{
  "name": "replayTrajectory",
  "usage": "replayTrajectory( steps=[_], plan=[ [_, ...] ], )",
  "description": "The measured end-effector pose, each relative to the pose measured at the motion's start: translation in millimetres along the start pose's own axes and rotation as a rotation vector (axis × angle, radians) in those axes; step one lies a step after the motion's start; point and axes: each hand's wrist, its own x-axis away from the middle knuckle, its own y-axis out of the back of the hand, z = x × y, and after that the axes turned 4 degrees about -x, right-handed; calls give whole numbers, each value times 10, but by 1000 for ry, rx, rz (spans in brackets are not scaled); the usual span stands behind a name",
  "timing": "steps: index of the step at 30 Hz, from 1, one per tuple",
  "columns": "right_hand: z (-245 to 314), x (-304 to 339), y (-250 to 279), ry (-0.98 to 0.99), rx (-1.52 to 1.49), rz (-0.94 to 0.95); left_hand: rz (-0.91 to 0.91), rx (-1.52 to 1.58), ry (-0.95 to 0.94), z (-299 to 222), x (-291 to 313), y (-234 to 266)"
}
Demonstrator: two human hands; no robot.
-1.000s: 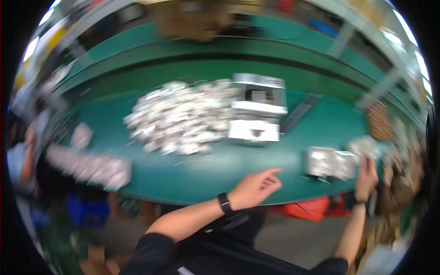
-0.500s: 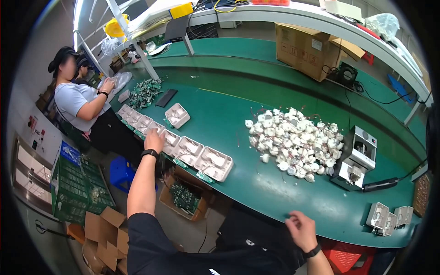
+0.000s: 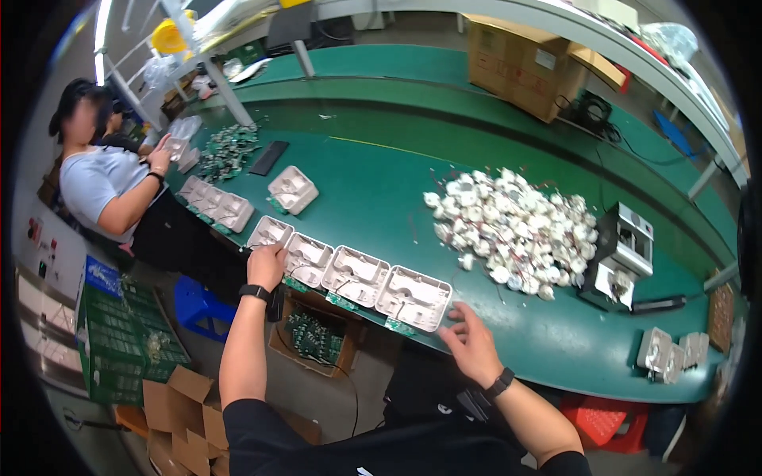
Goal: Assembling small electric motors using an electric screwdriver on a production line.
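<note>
my left hand [image 3: 266, 266] pinches the row of white moulded plastic housings [image 3: 349, 276]; my right hand [image 3: 470, 343] hovers released, ready to steady them squarely.

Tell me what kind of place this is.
Most likely an electronics assembly workshop: a long green workbench carries a heap of small white wired parts, a row of white plastic housings by the left hand, and loose circuit boards beside a co-worker.
</note>
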Motion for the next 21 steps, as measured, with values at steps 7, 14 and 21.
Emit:
replayTrajectory(
  steps=[7,14,21],
  plan=[
    [-339,642,755,-34,125,-358,-84,159,-267,-1023,574,-93],
    [-710,1330,1800,-89,309,-667,-21,270,-306,-2523,1103,-34],
    [-913,1524,2691,-91,531,-770,5,319,-377,-3391,1301,-16]
  ],
)
